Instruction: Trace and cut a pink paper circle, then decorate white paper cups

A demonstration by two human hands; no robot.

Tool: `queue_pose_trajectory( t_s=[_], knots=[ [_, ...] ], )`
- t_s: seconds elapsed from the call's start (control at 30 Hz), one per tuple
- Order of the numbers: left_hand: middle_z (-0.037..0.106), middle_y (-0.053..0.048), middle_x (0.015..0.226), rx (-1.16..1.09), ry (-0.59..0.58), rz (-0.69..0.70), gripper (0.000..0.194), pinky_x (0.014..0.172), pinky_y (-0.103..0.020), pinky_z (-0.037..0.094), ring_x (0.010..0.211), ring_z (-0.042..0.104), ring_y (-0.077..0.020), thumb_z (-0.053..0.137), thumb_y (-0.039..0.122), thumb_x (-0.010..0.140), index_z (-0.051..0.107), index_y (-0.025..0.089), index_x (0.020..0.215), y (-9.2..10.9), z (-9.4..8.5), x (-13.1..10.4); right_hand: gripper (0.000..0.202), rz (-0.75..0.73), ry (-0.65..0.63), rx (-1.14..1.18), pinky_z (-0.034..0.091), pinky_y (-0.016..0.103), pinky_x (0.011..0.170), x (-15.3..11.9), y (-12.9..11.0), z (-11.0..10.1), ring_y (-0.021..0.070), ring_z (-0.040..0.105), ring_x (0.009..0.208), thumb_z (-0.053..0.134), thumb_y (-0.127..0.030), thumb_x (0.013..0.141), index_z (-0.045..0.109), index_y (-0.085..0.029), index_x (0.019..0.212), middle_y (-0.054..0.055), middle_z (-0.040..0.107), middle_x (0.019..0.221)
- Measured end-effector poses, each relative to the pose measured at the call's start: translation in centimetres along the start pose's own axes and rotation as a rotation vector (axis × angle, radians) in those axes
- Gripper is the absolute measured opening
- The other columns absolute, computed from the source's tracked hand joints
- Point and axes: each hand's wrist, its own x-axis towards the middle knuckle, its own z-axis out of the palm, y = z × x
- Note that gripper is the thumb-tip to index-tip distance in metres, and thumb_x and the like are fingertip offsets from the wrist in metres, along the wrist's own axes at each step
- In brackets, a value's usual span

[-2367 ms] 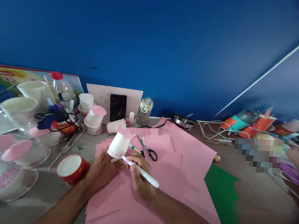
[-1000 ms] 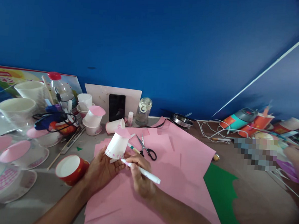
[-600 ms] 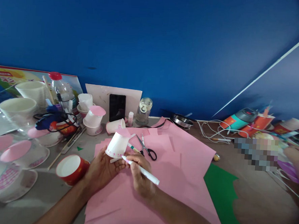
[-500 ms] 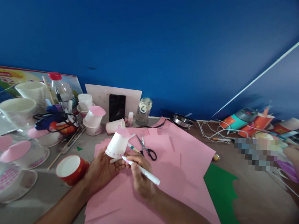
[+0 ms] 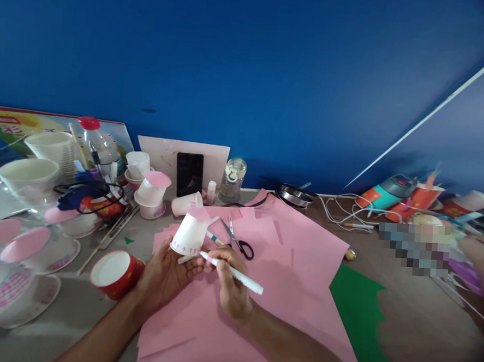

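Observation:
My left hand (image 5: 173, 269) holds a white paper cup (image 5: 189, 234), turned upside down and tilted, by its rim. A pink paper piece sits on the cup's upturned base, and a row of small pink marks runs along the rim. Closed around a white marker (image 5: 240, 279), my right hand (image 5: 233, 284) keeps the pink tip at the cup's rim. What looks like a white marker cap shows by the left fingers. Beneath both hands lie sheets of pink paper (image 5: 275, 314). Black-handled scissors (image 5: 244, 249) rest on the paper just beyond the right hand.
At left stand several white cups with pink tops (image 5: 28, 244), a red cup (image 5: 111, 274) and a bottle (image 5: 99, 145). A phone (image 5: 189, 173) leans at the back beside a glass jar (image 5: 232, 180). Green paper (image 5: 358, 319) lies right; another person's hand (image 5: 481, 258) is at far right.
The marker and my right hand have shifted slightly right along the cup's rim. Around the rim, the marks appear a little further along. My left hand stays nearly still.

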Motion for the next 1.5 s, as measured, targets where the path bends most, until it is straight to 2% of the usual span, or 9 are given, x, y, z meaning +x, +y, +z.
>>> queue_pose_trajectory(
  t_s=[0.2,0.33,0.5,0.7,0.97,1.13,1.33,1.5],
  knots=[
    [0.076,-0.016,0.088,-0.011,0.016,-0.009,0.035,0.079,-0.039,0.058,0.08,0.073,-0.0258,0.044,0.033,0.096,0.07,0.009,0.099,0.1,0.09,0.02,0.021,0.003,0.023,-0.027,0.052,0.035,0.075,-0.08,0.14,0.07,0.018,0.061,0.074,0.044,-0.031,0.096,0.063,-0.022,0.093,0.002,0.063,0.077],
    [0.076,-0.016,0.088,-0.006,0.024,-0.006,0.038,0.079,-0.039,0.058,0.079,0.073,-0.0257,0.042,0.035,0.097,0.07,0.009,0.1,0.13,0.02,0.06,0.022,0.006,0.01,-0.015,0.052,0.035,0.075,-0.16,0.51,0.01,0.019,0.062,0.078,0.044,-0.031,0.096,0.063,-0.022,0.092,0.003,0.064,0.08],
    [0.076,-0.017,0.087,-0.002,0.031,-0.01,0.047,0.077,-0.04,0.058,0.078,0.073,-0.0261,0.035,0.038,0.099,0.071,0.008,0.099,0.1,0.0,0.02,0.019,0.001,0.009,-0.047,0.05,0.037,0.083,-0.29,0.83,-0.03,0.0187,0.062,0.08,0.046,-0.026,0.095,0.064,-0.022,0.094,0.002,0.065,0.079],
    [0.076,-0.015,0.084,-0.009,0.079,0.001,0.045,0.076,-0.039,0.058,0.078,0.073,-0.0252,0.035,0.036,0.099,0.071,0.009,0.1,0.15,0.35,0.0,0.02,0.017,-0.016,-0.029,0.051,0.034,0.075,-0.18,0.61,0.05,0.0186,0.063,0.078,0.046,-0.027,0.095,0.065,-0.022,0.089,0.003,0.064,0.081],
    [0.076,-0.018,0.085,0.004,0.031,0.003,0.05,0.075,-0.039,0.059,0.076,0.073,-0.0264,0.032,0.037,0.099,0.072,0.007,0.096,0.2,0.38,-0.05,0.019,0.006,0.008,-0.03,0.051,0.034,0.079,-0.21,0.52,0.12,0.0182,0.063,0.081,0.045,-0.026,0.096,0.064,-0.021,0.094,0.004,0.065,0.085],
    [0.076,-0.017,0.084,0.0,0.029,0.011,0.05,0.077,-0.039,0.059,0.076,0.073,-0.0253,0.03,0.036,0.1,0.072,0.008,0.097,0.18,0.36,-0.06,0.019,-0.04,0.001,0.01,0.049,0.039,0.086,-0.13,0.51,0.22,0.0187,0.063,0.079,0.045,-0.025,0.096,0.064,-0.022,0.093,0.002,0.065,0.078],
    [0.076,-0.018,0.085,0.014,0.026,0.007,0.049,0.076,-0.038,0.059,0.077,0.073,-0.0261,0.035,0.039,0.099,0.072,0.006,0.097,0.15,0.21,-0.03,0.019,0.008,-0.001,-0.031,0.05,0.035,0.08,-0.24,0.81,0.04,0.0182,0.062,0.08,0.046,-0.026,0.096,0.064,-0.022,0.095,0.004,0.065,0.084],
    [0.076,-0.017,0.085,0.014,0.029,0.008,0.045,0.076,-0.039,0.058,0.076,0.073,-0.0257,0.038,0.038,0.098,0.072,0.007,0.097,0.09,0.07,0.0,0.02,0.018,0.021,0.03,0.05,0.031,0.071,-0.29,0.52,0.06,0.0167,0.061,0.074,0.044,-0.026,0.096,0.063,-0.022,0.091,0.002,0.063,0.081]
  ],
)
